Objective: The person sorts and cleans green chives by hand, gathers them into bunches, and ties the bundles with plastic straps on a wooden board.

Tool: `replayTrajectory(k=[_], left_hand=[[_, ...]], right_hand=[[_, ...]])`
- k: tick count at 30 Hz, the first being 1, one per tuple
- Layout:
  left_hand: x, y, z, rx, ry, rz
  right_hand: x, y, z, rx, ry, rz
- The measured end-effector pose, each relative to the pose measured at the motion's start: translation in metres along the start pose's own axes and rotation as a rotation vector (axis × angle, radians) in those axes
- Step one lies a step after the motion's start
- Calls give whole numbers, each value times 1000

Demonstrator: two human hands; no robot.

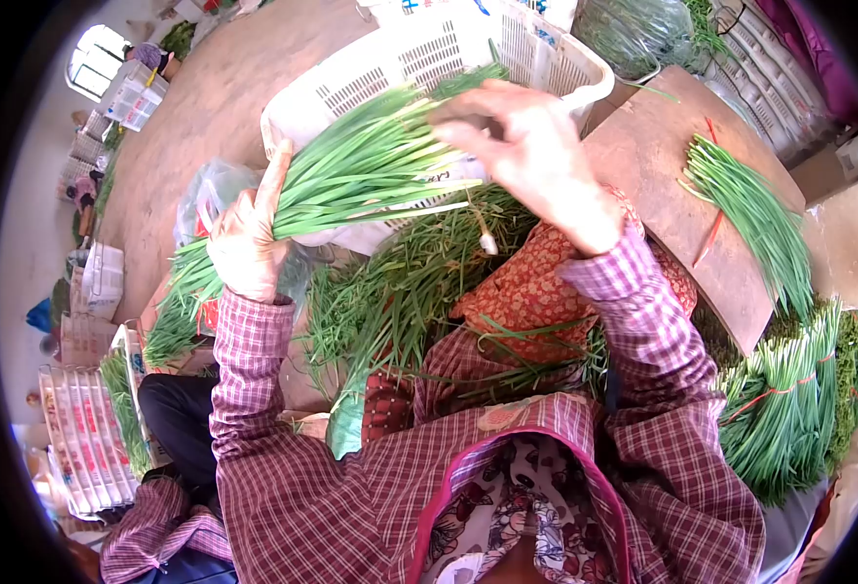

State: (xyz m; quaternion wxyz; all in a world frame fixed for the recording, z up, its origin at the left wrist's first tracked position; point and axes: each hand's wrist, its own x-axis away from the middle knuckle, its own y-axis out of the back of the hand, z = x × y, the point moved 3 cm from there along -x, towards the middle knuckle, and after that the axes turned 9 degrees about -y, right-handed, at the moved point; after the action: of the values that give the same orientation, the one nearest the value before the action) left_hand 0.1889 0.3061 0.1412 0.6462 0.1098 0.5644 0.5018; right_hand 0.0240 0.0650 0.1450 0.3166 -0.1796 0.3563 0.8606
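Note:
My left hand [247, 238] is wrapped round a loose bunch of garlic chives [361, 161], its thumb pointing up along the stalks. The leafy tips hang out below that hand at the left, and the pale ends point right. Close by those pale ends is my right hand [526, 141], its fingers bent and smeared by motion. Under the bunch stands a white plastic basket [351, 78]. Loose chive leaves and trimmings [400, 273] lie heaped over my lap, partly on an orange flowered cloth [526, 282].
On a brown board [634, 146] at the right lies another chive bunch [750, 209] across a red strip. Tied chive bundles [784, 399] stand below it. A clear plastic bag [210, 200] is at the left. Stacked white crates [83, 438] line the far left.

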Motion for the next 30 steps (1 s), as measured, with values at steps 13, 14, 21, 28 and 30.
replayTrajectory(k=[13, 14, 21, 28, 30], left_hand=[[-5, 3, -4, 46, -4, 9], [-4, 2, -2, 49, -6, 18], [18, -16, 21, 199, 198, 173], [41, -41, 21, 1703, 647, -69], [44, -41, 18, 1674, 732, 78]], right_hand=[[-8, -18, 2, 47, 93, 11], [-11, -20, -6, -144, -42, 204], [4, 44, -34, -891, -456, 407], [20, 44, -64, 175, -148, 290], [17, 35, -48, 41, -175, 205]])
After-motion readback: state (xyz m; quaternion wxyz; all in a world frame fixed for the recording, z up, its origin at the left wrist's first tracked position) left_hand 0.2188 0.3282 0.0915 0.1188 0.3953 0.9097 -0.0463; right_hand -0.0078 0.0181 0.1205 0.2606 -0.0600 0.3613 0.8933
